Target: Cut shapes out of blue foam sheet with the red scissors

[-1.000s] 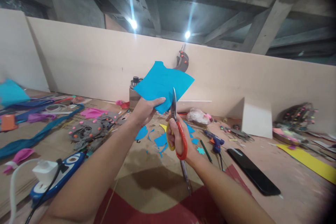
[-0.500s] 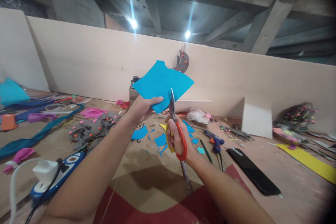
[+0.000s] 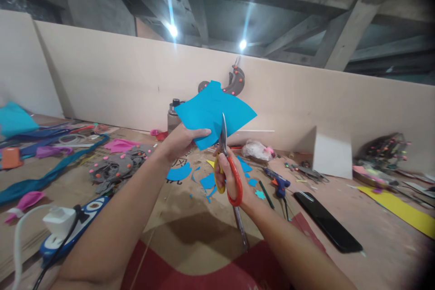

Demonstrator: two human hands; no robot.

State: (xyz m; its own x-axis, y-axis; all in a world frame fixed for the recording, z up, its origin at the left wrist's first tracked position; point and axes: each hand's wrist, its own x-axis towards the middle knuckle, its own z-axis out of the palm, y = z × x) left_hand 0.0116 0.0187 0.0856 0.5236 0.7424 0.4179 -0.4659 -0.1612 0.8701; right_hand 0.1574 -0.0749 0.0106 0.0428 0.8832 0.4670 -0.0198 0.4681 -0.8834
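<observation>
A blue sheet (image 3: pixel 214 108), paper or thin foam, is pinched at its lower left edge by my left hand (image 3: pixel 185 140), thumb on top. My right hand (image 3: pixel 229 179) grips scissors (image 3: pixel 234 186) with one red and one yellow handle loop. Their blade points upward across the lower right edge of the sheet; whether both blades are around it I cannot tell. Below my hands, blue offcuts (image 3: pixel 180 172) lie scattered on the cardboard, with a small light-blue flower shape (image 3: pixel 260 195) to the right.
On the right lie a blue glue gun (image 3: pixel 280 186), a black phone (image 3: pixel 328 222) and a yellow strip (image 3: pixel 401 210). At left are a power strip (image 3: pixel 73 231) with a white plug, grey pieces with coloured dots (image 3: pixel 118 167), and fabric strips. A bottle (image 3: pixel 172 120) stands behind the sheet.
The blue sheet has shifted slightly right and tilted a little in my left hand, showing more of the grey dotted piece behind. The scissors have barely moved.
</observation>
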